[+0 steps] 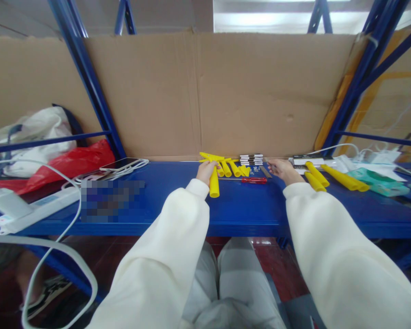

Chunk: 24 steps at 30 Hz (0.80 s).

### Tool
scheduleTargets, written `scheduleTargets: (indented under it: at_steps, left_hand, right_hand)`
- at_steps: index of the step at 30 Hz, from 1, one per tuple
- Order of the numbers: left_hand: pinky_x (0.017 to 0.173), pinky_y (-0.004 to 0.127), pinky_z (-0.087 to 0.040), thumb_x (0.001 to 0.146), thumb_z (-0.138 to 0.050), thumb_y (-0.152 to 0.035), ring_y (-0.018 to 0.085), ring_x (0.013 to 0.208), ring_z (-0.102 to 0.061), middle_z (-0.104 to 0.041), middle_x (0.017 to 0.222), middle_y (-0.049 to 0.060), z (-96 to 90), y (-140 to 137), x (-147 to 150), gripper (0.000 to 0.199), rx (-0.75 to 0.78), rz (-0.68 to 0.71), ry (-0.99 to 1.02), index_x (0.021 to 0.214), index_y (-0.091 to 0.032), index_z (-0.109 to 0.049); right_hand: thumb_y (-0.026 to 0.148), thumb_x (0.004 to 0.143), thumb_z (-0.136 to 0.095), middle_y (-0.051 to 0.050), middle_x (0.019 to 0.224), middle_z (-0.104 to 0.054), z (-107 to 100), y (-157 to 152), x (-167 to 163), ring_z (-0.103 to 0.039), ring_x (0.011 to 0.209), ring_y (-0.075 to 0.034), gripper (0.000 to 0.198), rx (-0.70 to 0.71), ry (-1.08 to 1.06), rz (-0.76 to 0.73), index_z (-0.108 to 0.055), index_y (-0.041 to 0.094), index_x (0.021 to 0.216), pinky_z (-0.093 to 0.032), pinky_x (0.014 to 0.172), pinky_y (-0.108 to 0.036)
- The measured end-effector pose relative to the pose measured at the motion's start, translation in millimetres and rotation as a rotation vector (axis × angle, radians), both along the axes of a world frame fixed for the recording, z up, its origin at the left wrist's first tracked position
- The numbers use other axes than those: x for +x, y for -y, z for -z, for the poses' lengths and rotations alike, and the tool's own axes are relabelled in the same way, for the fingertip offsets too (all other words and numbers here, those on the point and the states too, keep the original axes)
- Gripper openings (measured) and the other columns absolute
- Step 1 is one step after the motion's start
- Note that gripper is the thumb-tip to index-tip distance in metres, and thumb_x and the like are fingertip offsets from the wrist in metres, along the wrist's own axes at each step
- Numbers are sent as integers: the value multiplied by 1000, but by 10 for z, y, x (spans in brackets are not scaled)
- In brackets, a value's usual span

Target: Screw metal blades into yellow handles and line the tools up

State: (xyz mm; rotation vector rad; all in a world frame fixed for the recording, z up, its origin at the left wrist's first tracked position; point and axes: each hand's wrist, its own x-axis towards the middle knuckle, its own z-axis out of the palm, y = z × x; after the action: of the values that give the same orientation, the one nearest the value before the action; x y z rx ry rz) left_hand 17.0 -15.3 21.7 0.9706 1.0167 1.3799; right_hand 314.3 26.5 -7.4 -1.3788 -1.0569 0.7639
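Observation:
My left hand (pixel 206 172) is closed around a yellow tapered tube (pixel 214 186), its wide end pointing down toward the shelf's front. Several more yellow pieces (pixel 227 170) lie just beyond and right of that hand. My right hand (pixel 283 171) is pinched at the fingertips near a thin grey strip (pixel 265 172); whatever sits in the pinch is too small to make out. Between the hands lies a screwdriver with a red handle (pixel 254 180). Behind it are stacked small black-and-white parts (pixel 251 159) and tiny metal bits (pixel 256 168).
More yellow tubes (pixel 344 177) and a green packet (pixel 378 181) lie right on the blue shelf (pixel 246 214). A cardboard sheet (pixel 260 96) stands at the back between blue posts. At left are a phone (pixel 119 164), a white power strip (pixel 41 210) and a red bag (pixel 71 162).

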Motion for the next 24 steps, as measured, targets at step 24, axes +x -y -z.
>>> scheduleTargets:
  at_steps: [24]
  left_hand:
    - [41, 19, -39, 77, -55, -2, 8, 37, -44, -55, 49, -4, -44, 63, 28, 15, -7, -10, -69, 72, -16, -55]
  right_hand:
    - [3, 71, -63, -9, 78, -76, 145, -75, -135, -70, 70, -19, 29, -136, 592, 244, -80, 9, 94, -52, 66, -24]
